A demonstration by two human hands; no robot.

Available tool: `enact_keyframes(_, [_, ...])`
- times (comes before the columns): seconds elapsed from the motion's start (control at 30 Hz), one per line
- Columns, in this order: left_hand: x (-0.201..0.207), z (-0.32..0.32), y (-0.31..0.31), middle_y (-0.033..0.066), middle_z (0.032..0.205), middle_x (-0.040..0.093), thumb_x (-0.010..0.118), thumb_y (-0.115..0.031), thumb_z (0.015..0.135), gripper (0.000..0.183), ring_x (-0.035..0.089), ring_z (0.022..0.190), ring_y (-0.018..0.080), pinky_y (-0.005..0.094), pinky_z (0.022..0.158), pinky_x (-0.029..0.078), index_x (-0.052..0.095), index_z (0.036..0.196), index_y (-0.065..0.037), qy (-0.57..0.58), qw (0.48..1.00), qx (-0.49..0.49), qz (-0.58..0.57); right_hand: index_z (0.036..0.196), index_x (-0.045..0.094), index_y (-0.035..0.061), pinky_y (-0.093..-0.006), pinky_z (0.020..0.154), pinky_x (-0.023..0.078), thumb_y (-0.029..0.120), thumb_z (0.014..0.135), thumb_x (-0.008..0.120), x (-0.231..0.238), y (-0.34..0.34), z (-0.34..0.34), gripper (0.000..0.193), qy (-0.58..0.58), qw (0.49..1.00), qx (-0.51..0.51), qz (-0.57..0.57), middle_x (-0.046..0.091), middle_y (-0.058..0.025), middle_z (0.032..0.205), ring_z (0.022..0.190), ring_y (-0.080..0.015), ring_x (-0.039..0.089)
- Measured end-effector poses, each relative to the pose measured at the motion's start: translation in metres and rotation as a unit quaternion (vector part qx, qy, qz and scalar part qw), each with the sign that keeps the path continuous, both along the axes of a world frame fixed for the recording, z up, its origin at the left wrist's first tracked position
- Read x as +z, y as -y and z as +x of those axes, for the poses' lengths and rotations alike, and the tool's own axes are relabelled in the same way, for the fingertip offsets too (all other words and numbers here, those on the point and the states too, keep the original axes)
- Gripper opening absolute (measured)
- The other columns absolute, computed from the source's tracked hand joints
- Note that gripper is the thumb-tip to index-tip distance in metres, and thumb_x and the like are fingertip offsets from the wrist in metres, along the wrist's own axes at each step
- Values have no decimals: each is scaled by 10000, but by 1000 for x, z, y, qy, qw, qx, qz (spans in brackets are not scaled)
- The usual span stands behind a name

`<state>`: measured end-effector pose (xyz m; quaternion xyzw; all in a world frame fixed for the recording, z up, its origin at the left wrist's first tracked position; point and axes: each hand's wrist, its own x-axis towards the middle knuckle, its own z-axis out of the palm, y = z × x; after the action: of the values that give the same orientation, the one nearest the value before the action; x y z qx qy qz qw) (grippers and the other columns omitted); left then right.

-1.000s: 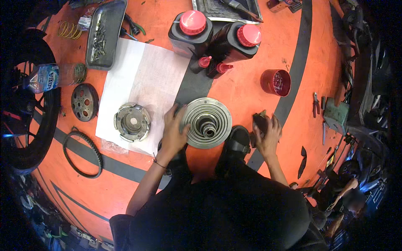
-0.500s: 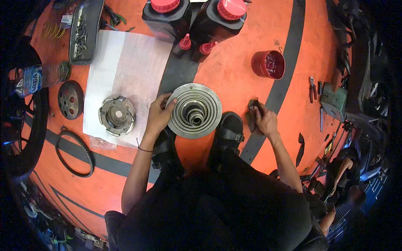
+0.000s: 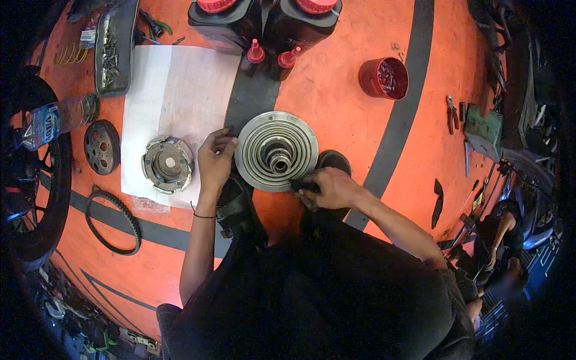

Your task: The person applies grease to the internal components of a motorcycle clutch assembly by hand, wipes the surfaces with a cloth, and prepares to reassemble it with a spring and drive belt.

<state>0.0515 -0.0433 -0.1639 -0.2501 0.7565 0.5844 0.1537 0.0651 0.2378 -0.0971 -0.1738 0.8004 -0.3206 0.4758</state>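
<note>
A round silver metal pulley half (image 3: 252, 171) with concentric ridges and a hollow central sleeve sits between my feet. My left hand (image 3: 216, 161) is just left of its rim, fingers loosely bent and thumb apart, with nothing visible in them. Over the pulley's lower right rim, my right hand (image 3: 329, 187) pinches a small dark rag-like piece (image 3: 305, 185); whether it is cloth or sandpaper cannot be made out. A metal clutch assembly (image 3: 168, 165) lies on a white sheet (image 3: 180, 84) to the left.
Two black jugs (image 3: 225, 27) with red caps and two red-nozzled bottles (image 3: 255, 53) stand ahead. A red cup (image 3: 384, 78) is at the right. Leftward lie a drive belt (image 3: 114, 221), a clutch bell (image 3: 101, 147) and a parts tray (image 3: 114, 51). Pliers (image 3: 450, 114) lie far right.
My right hand has moved left from the floor to the pulley's rim, bringing the dark piece. The left hand has come off the pulley's left edge and shifted slightly left.
</note>
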Motion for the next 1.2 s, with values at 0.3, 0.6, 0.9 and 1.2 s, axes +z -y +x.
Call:
enact_keyframes(0.3, [-6,3,-5,133,947,704,624,-142,933,269,650,852,160,289,771,511,653,1124,45,-33,999,29,-5,1144,618,-1,-398,825,430,219,901,555,-9,27,24,334,-369,898,185,153,626,-138,961,928,-275,621])
enact_keyframes(0.6, [29,-13,0,95,900,690,660,-188,929,247,632,766,121,254,651,498,670,1039,32,109,989,-65,-74,997,666,-72,-348,749,530,388,951,625,1,26,1,464,49,975,-195,-91,687,-179,841,850,-214,682])
enact_keyframes(0.9, [5,-8,-2,90,907,692,638,-243,955,299,627,859,152,284,801,479,681,1073,28,73,993,-86,16,891,692,-50,-406,728,517,348,942,618,20,-89,-32,408,-173,907,-307,232,676,-205,827,800,-298,687])
enact_keyframes(1.2, [-22,4,-7,65,935,695,646,-147,940,209,604,846,133,278,787,468,681,1071,13,71,995,-44,62,1183,629,-1,-416,712,496,167,914,604,-21,33,16,318,-226,939,-257,-29,581,-185,889,805,-353,603])
